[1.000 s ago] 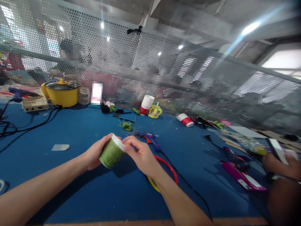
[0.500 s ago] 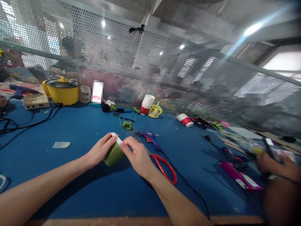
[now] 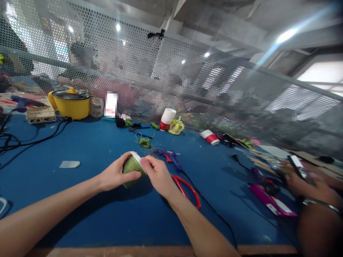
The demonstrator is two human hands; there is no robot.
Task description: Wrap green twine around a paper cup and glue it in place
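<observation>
My left hand [image 3: 118, 173] is closed around a cup wrapped in green yarn [image 3: 132, 167], its thumb lying across the side. A white band [image 3: 135, 155] runs along the cup's upper edge. At that edge, my right hand [image 3: 158, 175] pinches the white band between thumb and fingers. Whether the band is a separate strip or the bare rim, I cannot tell. Red-handled scissors [image 3: 191, 189] lie under my right forearm, partly hidden. Just beyond my right hand rests a blue glue gun [image 3: 171, 157]. Green yarn [image 3: 144, 142] lies loosely coiled behind the cup.
A yellow electric pot [image 3: 72, 105] and a jar [image 3: 96, 107] stand at the back left. White and red paper cups [image 3: 168, 117] are near the mesh partition [image 3: 139, 71]. At right, another person's hand [image 3: 302, 185] holds a phone [image 3: 298, 167]; a purple object [image 3: 270, 200] lies below.
The cup has turned in my hands, and my left thumb has moved from the rim down onto its green side. At right, the other person's phone and hand have shifted left.
</observation>
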